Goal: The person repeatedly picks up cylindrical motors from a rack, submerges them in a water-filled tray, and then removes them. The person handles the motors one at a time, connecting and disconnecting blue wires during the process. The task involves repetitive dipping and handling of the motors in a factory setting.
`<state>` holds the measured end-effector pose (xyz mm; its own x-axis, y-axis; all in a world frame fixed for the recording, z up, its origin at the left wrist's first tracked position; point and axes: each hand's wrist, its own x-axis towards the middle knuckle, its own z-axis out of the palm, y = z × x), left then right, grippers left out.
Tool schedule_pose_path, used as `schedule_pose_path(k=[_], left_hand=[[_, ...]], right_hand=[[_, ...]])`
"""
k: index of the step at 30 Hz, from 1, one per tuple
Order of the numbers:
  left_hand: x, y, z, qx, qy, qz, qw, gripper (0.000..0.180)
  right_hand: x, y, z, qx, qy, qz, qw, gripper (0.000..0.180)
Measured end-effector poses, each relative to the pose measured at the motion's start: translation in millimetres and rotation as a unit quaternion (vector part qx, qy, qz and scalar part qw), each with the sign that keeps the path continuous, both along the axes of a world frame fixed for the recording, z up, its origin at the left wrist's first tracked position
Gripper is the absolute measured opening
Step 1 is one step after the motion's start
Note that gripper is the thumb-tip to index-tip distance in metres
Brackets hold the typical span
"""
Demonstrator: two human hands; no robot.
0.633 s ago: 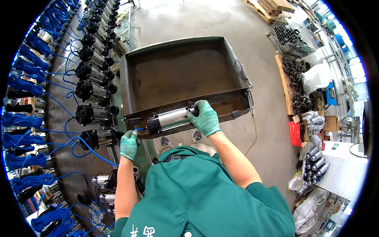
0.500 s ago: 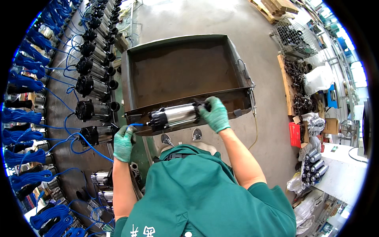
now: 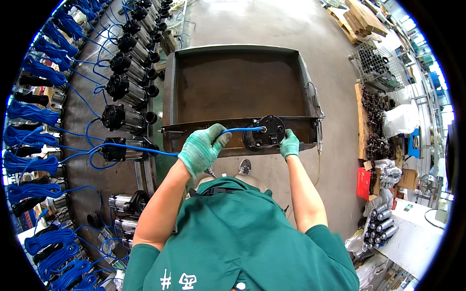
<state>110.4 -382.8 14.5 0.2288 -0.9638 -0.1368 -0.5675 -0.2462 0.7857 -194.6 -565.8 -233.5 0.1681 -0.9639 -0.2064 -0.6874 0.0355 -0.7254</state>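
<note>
A submersible pump (image 3: 264, 134) shows its round black cable end upward, over the front edge of a metal tank (image 3: 237, 47). Its steel body is hidden beneath that end. My right hand (image 3: 290, 145), in a green glove, is closed on the pump's right side, its fingers partly out of sight. A blue cable (image 3: 242, 129) comes out of the pump's top and runs left into my left hand (image 3: 201, 150). That gloved hand is closed around the cable, which continues leftward past a row of pumps.
Pumps (image 3: 127, 119) with blue cables lie in a row on a dark bench at the left, beside coiled cables (image 3: 36, 114). Brownish water fills the tank. At the right stand a wire basket (image 3: 378, 65), a red box (image 3: 363, 181) and steel cylinders (image 3: 383, 225).
The pump has gone from lying sideways to having its cable end up, and has moved right. My left hand has moved right along with the cable; my right hand shifted slightly right and down.
</note>
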Motion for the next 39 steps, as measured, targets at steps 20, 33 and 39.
schedule_pose_path(k=[20, 33, 39], left_hand=[[63, 57, 19, -0.027, -0.249, -0.026, 0.968, 0.027], [115, 153, 110, -0.156, -0.481, 0.098, 0.857, 0.029], [129, 198, 98, -0.166, -0.471, 0.274, 0.822, 0.024]], right_hand=[[-10, -14, -17, 0.020, 0.042, 0.083, 0.996, 0.047], [31, -9, 84, 0.204, -0.049, 0.184, 0.960, 0.053], [112, 21, 177, 0.212, 0.037, 0.292, 0.932, 0.062]])
